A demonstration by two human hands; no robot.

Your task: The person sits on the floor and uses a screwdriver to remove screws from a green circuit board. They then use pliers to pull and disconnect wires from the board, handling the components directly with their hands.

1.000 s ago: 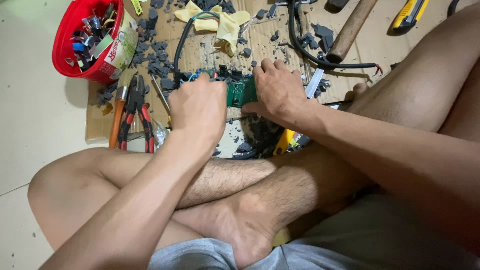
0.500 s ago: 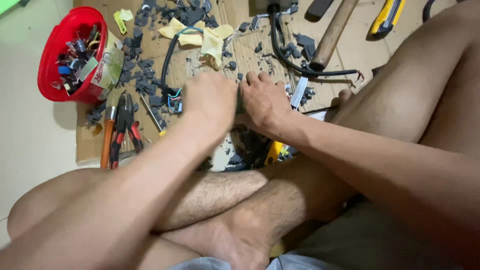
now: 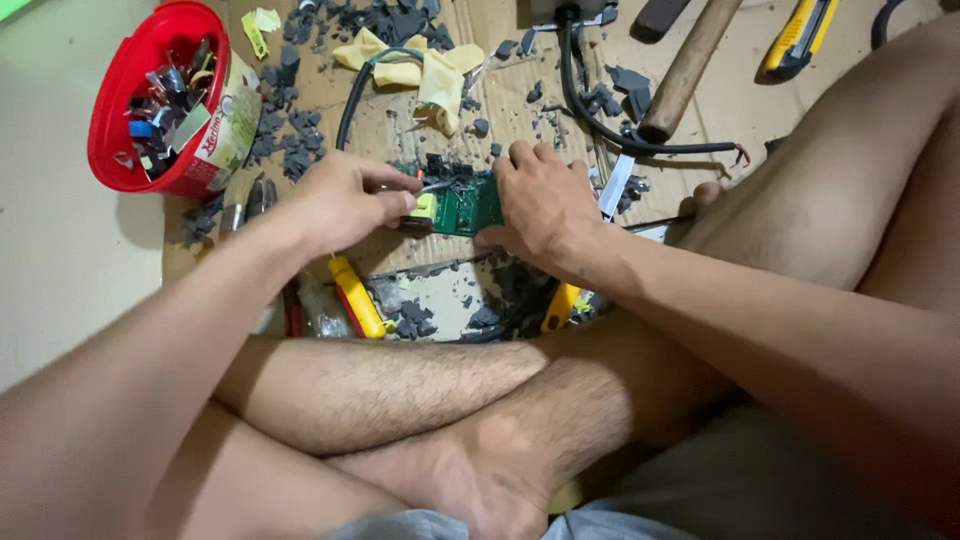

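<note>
Head view: right hand [image 3: 545, 205] pins the green circuit board [image 3: 468, 208] flat on the cardboard [image 3: 520, 90]; left hand [image 3: 345, 200], clenched, pinches a yellow component [image 3: 424, 207] at the board's edge. Best to press firmly beside that pinch and work the part gently.

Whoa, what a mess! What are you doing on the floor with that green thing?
A person sits cross-legged on the floor, working on a green circuit board over a sheet of cardboard. The right hand steadies the board while the left hand grips a yellow part at its edge. Grey broken bits lie scattered around. A red bowl of small parts sits to the left, with a wooden handle and a yellow utility knife farther back.
</note>
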